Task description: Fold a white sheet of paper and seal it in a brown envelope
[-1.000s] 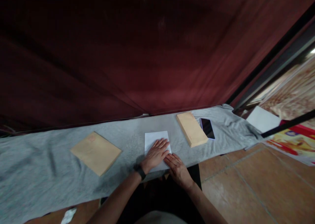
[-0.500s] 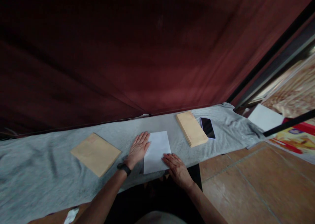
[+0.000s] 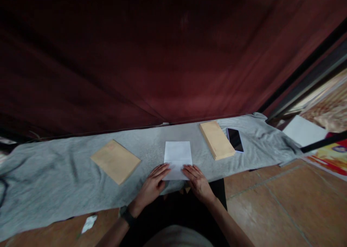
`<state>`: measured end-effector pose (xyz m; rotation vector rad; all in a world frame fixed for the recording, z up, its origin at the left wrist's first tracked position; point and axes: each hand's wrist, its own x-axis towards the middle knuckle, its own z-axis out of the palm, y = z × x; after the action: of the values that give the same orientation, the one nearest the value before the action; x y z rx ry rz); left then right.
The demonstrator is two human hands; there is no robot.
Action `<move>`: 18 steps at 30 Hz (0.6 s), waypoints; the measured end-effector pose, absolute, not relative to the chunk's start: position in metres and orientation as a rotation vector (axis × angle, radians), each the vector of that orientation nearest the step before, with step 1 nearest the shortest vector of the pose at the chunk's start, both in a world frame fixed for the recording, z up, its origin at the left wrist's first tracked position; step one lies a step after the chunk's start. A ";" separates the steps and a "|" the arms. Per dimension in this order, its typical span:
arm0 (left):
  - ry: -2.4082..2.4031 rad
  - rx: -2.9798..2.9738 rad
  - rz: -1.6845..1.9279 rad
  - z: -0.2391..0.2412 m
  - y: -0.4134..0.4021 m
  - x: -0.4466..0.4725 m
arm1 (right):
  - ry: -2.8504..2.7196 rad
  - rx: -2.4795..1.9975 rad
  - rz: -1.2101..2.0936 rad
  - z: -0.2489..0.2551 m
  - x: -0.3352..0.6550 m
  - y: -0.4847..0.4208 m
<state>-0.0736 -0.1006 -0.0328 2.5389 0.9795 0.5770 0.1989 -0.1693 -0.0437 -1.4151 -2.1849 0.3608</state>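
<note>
A white sheet of paper [image 3: 178, 151] lies on the grey cloth in front of me, with a faint crease across its middle. My left hand [image 3: 152, 184] rests its outstretched fingers on the paper's lower left side, the thumb by the near edge. Flat on the lower right side are the fingers of my right hand [image 3: 199, 183]. Neither hand visibly wraps round the sheet. To the left lies a tan envelope [image 3: 116, 161], possibly several together. A stack of tan envelopes [image 3: 217, 140] sits to the right of the paper.
A grey cloth [image 3: 65, 174] covers the long narrow surface. Beside the envelope stack lies a phone [image 3: 235, 140]. A dark red curtain [image 3: 162, 77] hangs behind. On the right are a white box [image 3: 305, 131] and tiled floor [image 3: 271, 203]; a crumpled white scrap [image 3: 89, 223] lies lower left.
My left hand has slid down from the paper's upper left side to its lower left. The sheet now lies straighter. My right hand stays at the lower right, and the view has shifted slightly.
</note>
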 end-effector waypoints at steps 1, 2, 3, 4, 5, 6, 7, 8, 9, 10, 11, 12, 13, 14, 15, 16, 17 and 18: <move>0.983 2.545 0.582 -0.033 -0.100 -0.073 | -2.189 -1.414 0.356 -0.044 0.197 -0.168; 0.985 2.559 0.584 -0.033 -0.099 -0.072 | -2.195 -1.413 0.354 -0.043 0.195 -0.167; 0.980 2.582 0.577 -0.035 -0.097 -0.072 | -2.201 -1.412 0.355 -0.043 0.194 -0.167; 0.970 2.612 0.563 -0.036 -0.095 -0.072 | -2.209 -1.412 0.358 -0.043 0.193 -0.166; 0.959 2.643 0.547 -0.038 -0.094 -0.072 | -2.217 -1.411 0.365 -0.043 0.194 -0.166; 0.950 2.671 0.530 -0.040 -0.093 -0.073 | -2.226 -1.409 0.374 -0.042 0.195 -0.166; 0.944 2.695 0.517 -0.041 -0.093 -0.073 | -2.233 -1.405 0.384 -0.041 0.198 -0.166; 0.937 2.712 0.507 -0.042 -0.093 -0.074 | -2.240 -1.400 0.392 -0.041 0.201 -0.166; 0.930 2.725 0.501 -0.043 -0.094 -0.075 | -2.246 -1.392 0.400 -0.040 0.204 -0.167; 0.926 2.730 0.498 -0.043 -0.094 -0.075 | -2.249 -1.384 0.409 -0.040 0.208 -0.168; 0.925 2.730 0.495 -0.042 -0.095 -0.075 | -2.250 -1.377 0.418 -0.039 0.212 -0.169; 0.928 2.725 0.489 -0.041 -0.095 -0.075 | -2.246 -1.370 0.429 -0.039 0.216 -0.170; 0.935 2.717 0.480 -0.040 -0.095 -0.075 | -2.240 -1.363 0.442 -0.040 0.219 -0.170; 0.941 2.708 0.465 -0.038 -0.095 -0.075 | -2.229 -1.357 0.455 -0.040 0.222 -0.171; 0.947 2.700 0.450 -0.037 -0.094 -0.074 | -2.216 -1.351 0.467 -0.040 0.224 -0.171; 0.951 2.695 0.434 -0.036 -0.094 -0.074 | -2.200 -1.348 0.478 -0.040 0.226 -0.171; 0.951 2.694 0.416 -0.035 -0.093 -0.074 | -2.184 -1.345 0.495 -0.040 0.228 -0.170; 0.952 2.698 0.397 -0.035 -0.093 -0.075 | -2.168 -1.344 0.523 -0.038 0.229 -0.169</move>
<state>-0.0747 -0.0929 -0.0353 2.6976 0.9516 0.3967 0.2291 -0.1695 -0.0377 -1.3443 -2.1677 0.5235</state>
